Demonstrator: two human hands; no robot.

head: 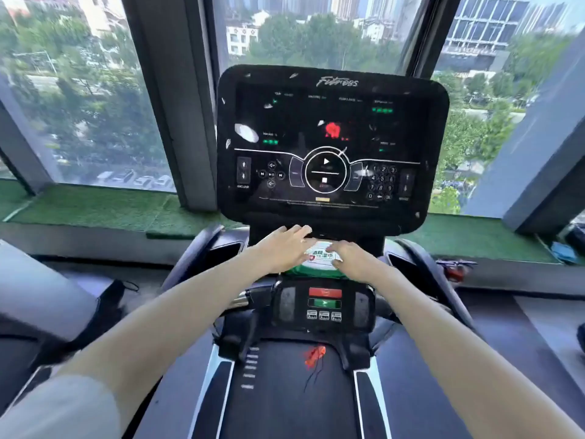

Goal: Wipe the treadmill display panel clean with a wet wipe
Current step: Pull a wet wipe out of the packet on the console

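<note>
Windows with trees are seen behind the treadmill display panel at 12 o'clock, smudges unwiped. A wet wipe pack is rested below it, pinned by the flat left hand; its flap is pinched by the right hand. No wipe drawn yet.

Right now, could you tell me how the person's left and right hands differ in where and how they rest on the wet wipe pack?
The left hand lies flat with its fingers stretched out, reaching past the wet wipe pack towards the console; the right hand has curled fingers pressing near the pack's label. The left hand covers the pack's left edge, the right hand its right side. Both touch the pack, and neither holds a wipe yet.
</note>
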